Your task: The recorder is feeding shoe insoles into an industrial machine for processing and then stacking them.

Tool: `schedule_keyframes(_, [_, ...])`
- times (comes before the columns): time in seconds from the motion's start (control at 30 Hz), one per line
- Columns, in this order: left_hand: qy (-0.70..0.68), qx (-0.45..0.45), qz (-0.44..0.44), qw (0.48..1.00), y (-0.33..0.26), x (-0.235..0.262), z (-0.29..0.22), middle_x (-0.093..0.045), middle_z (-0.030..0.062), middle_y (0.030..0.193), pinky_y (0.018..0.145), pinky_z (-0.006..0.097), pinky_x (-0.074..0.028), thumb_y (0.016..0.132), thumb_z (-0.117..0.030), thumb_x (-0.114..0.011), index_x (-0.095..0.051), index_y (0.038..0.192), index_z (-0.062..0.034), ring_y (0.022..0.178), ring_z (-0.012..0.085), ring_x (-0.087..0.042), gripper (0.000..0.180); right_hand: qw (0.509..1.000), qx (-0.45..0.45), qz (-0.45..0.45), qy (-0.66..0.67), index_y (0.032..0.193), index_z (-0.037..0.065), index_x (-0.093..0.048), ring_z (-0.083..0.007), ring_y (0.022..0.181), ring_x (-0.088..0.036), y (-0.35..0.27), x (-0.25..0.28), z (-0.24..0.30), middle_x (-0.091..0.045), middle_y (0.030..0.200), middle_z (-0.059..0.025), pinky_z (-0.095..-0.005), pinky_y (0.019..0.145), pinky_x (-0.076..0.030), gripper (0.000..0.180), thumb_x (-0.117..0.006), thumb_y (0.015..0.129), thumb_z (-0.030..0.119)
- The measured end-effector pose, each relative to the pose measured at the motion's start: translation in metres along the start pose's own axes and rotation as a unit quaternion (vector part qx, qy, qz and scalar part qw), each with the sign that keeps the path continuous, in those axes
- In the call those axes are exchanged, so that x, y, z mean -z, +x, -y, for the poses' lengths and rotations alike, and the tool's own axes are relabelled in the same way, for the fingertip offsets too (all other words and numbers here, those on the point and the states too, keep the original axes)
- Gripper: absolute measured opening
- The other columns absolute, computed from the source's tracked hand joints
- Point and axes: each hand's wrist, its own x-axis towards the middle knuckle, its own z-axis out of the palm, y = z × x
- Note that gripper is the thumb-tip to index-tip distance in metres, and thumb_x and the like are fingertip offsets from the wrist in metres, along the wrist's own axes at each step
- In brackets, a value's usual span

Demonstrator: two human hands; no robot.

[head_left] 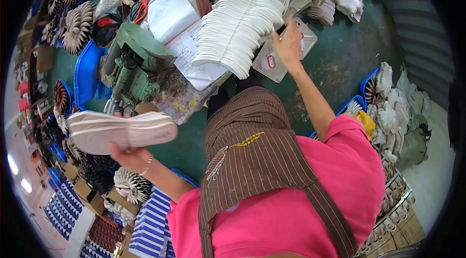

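Left hand (128,155): gripping small stack of pale insoles (121,132) from beneath, fingers wrapping underside, stack lying flat, held out over floor at person's left.
Green machine (136,71): sitting on bench just beyond held stack.
Fanned row of white insoles (240,27): resting on bench, overhanging paper sheets (189,49).
Right hand (289,44): reaching toward row's right end, fingers loosely spread, holding nothing; contact with row unclear.
Handling note: keeping held stack level and squared likely preventing slippage; lifting from row's end probably avoiding toppling fan.
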Motion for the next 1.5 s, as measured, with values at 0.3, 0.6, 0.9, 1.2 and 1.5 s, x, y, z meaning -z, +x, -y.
schedule_keyframes(0.3, [0.125, -0.032, -0.024, 0.991, -0.06, -0.004, 0.057, -0.042, 0.0165, 0.13, 0.099, 0.042, -0.038, 0.084, -0.025, -0.059, -0.033, 0.132, 0.0008, 0.117, 0.0294, -0.045, 0.06, 0.768, 0.09, 0.369, 0.516, 0.122, -0.002, -0.046, -0.0285, 0.096, -0.056, -0.113, 0.043, 0.239, -0.054, 0.105, -0.0159, -0.0347, 0.083, -0.045, 0.077, -0.08, 0.062, 0.035])
schedule_keyframes(0.6, [-0.083, 0.144, 0.015, 0.986, -0.065, 0.184, 0.022, -0.045, 0.017, 0.128, 0.101, 0.044, -0.037, 0.079, -0.023, -0.06, -0.032, 0.133, 0.0032, 0.117, 0.0313, -0.046, 0.066, 0.658, 0.118, 0.529, 0.522, 0.142, 0.0, -0.011, -0.0358, 0.109, -0.051, -0.185, 0.04, 0.329, -0.049, 0.118, -0.0245, -0.0384, 0.091, -0.041, 0.111, -0.08, 0.062, 0.035])
schedule_keyframes(0.9, [-0.176, 0.11, 0.001, 0.978, -0.041, 0.218, -0.002, -0.049, 0.0154, 0.124, 0.098, 0.038, -0.038, 0.078, -0.01, -0.064, -0.034, 0.13, 0.0044, 0.114, 0.0272, -0.049, 0.062, 0.794, 0.142, 0.39, 0.444, 0.138, -0.003, -0.02, -0.037, 0.103, -0.056, -0.257, 0.023, 0.406, -0.053, 0.114, -0.0254, -0.0378, 0.086, -0.045, 0.094, -0.078, 0.068, 0.021])
schedule_keyframes(1.2, [-0.113, 0.039, -0.107, 0.987, -0.019, 0.231, -0.004, -0.05, 0.0145, 0.119, 0.092, 0.034, -0.04, 0.078, -0.006, -0.062, -0.038, 0.127, 0.0039, 0.108, 0.0223, -0.051, 0.055, 0.83, 0.124, 0.368, 0.401, 0.123, -0.002, -0.045, -0.0321, 0.101, -0.06, -0.275, -0.009, 0.439, -0.054, 0.118, -0.0241, -0.0352, 0.082, -0.049, 0.061, -0.071, 0.069, 0.001])
schedule_keyframes(1.5, [-0.278, 0.126, -0.006, 0.952, -0.009, 0.255, 0.004, -0.043, 0.0184, 0.13, 0.104, 0.043, -0.032, 0.081, -0.019, -0.05, -0.03, 0.134, 0.0027, 0.121, 0.0321, -0.041, 0.06, 0.813, 0.139, 0.404, 0.395, 0.126, -0.001, -0.044, -0.0321, 0.108, -0.057, -0.267, -0.016, 0.449, -0.044, 0.131, -0.0238, -0.0362, 0.085, -0.048, 0.06, -0.069, 0.071, -0.001])
